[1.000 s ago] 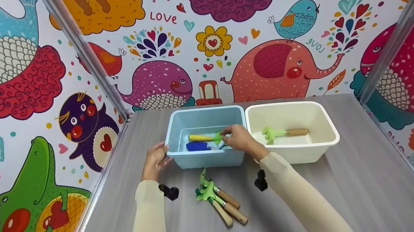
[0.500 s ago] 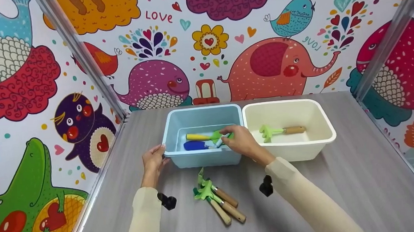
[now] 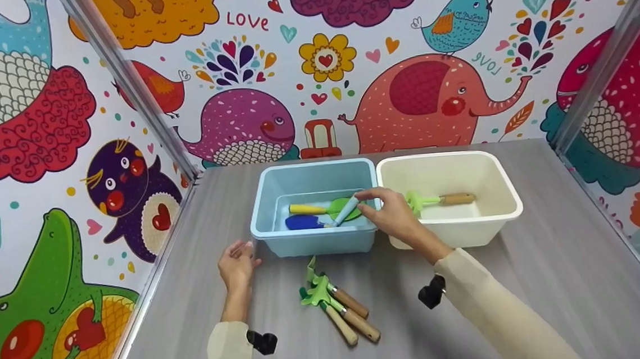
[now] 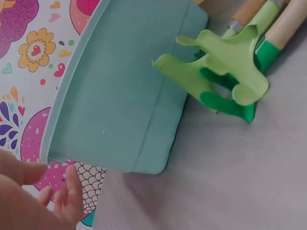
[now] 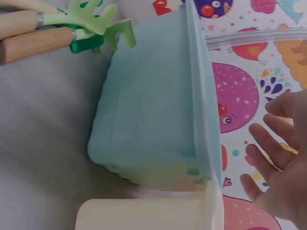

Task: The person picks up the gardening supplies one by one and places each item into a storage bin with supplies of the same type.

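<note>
A light blue tub [image 3: 316, 244] holds a toy trowel [image 3: 301, 222] with a blue blade and light blue handle. Beside it lies a green-bladed trowel [image 3: 306, 209] with a yellow handle. My right hand [image 3: 395, 213] is over the tub's right end, fingertips right by the light blue handle in the head view. Its fingers are spread with nothing between them in the right wrist view, where the hand [image 5: 283, 153] shows above the rim. My left hand [image 3: 237, 267] is off the tub's left front corner, fingers loosely bent and holding nothing.
A cream tub [image 3: 453, 232] stands against the blue one's right side, with a light green hand rake [image 3: 456, 198] inside. In front, a pile of green garden tools [image 3: 319, 292] with wooden handles lies on the grey table [image 3: 563, 275]. Cartoon-printed walls enclose the table.
My left hand has let go of the blue tub's rim and drawn back toward me. The right hand has released the light blue handle and shifted right.
</note>
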Tool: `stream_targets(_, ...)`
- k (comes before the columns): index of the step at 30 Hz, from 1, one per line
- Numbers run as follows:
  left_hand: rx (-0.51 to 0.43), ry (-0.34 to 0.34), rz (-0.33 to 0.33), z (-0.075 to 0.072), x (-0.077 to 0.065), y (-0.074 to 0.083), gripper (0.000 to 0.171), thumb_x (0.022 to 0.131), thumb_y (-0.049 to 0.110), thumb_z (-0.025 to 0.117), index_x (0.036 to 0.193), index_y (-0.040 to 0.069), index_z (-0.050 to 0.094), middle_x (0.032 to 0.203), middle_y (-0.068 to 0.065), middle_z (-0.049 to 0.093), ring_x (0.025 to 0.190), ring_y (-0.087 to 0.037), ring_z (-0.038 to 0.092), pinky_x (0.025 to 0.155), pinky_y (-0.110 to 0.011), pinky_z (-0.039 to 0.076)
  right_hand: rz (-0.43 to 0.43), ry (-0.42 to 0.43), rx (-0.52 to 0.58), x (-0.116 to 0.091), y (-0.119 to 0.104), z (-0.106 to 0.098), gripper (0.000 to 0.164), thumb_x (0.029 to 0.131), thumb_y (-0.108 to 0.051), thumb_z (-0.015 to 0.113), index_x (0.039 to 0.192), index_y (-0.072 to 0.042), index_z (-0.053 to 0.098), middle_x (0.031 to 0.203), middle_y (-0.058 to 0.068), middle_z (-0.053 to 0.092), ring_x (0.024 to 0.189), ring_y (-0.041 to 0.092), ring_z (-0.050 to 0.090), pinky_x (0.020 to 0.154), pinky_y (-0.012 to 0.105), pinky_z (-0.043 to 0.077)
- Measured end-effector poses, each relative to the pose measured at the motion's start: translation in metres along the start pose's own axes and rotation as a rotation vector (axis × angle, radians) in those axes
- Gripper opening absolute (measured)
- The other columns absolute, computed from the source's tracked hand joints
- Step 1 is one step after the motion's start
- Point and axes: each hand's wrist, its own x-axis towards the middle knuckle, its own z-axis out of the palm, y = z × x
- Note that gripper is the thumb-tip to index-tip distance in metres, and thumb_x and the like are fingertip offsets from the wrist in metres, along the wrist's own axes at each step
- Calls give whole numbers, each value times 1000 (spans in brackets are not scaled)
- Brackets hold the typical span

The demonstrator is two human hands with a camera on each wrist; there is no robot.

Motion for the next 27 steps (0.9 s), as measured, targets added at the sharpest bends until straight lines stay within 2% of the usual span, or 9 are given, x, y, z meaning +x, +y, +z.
stream_targets(6, 38, -3, 14, -11, -12, -10, 40, 101, 10, 55, 137, -8, 50, 134, -29, 53, 119, -41, 59, 67, -17, 57, -18, 36, 69, -11, -1, -19, 34, 96, -15, 65, 129, -7, 67, 131, 12, 67, 129, 31, 57, 117, 58, 35)
stream_targets(13, 163, -71, -7, -18, -22, -32, 42, 102, 14, 52, 136, -10, 49, 134, -32, 54, 116, -41, 60, 67, -24, 59, -20, 123, 6, -24, 5, -39, 33, 96, -15, 66, 128, -6, 67, 133, 16, 65, 131, 34, 55, 116, 56, 38)
stream_targets(18, 255, -121, 26, -17, -31, -47, 41, 101, 14, 53, 134, -11, 50, 130, -34, 57, 110, -41, 63, 67, -28, 60, -58, 188, -25, -36, 12, -50, 32, 94, -13, 69, 125, -4, 68, 129, 17, 67, 128, 35, 56, 114, 54, 41)
stream_targets(22, 285, -167, 49, -12, -37, -53, 41, 100, 15, 56, 132, -11, 52, 127, -32, 61, 104, -40, 66, 66, -29, 59, -76, 239, -43, -43, 20, -59, 32, 92, -10, 71, 123, -3, 69, 126, 19, 68, 126, 37, 57, 113, 54, 40)
stream_targets(27, 371, -168, 110, -8, -38, -56, 37, 98, 16, 60, 125, -9, 60, 116, -28, 69, 102, -41, 67, 78, -40, 58, -104, 309, -71, -51, 30, -68, 31, 89, -4, 73, 119, 0, 70, 121, 22, 70, 121, 39, 59, 108, 55, 41)
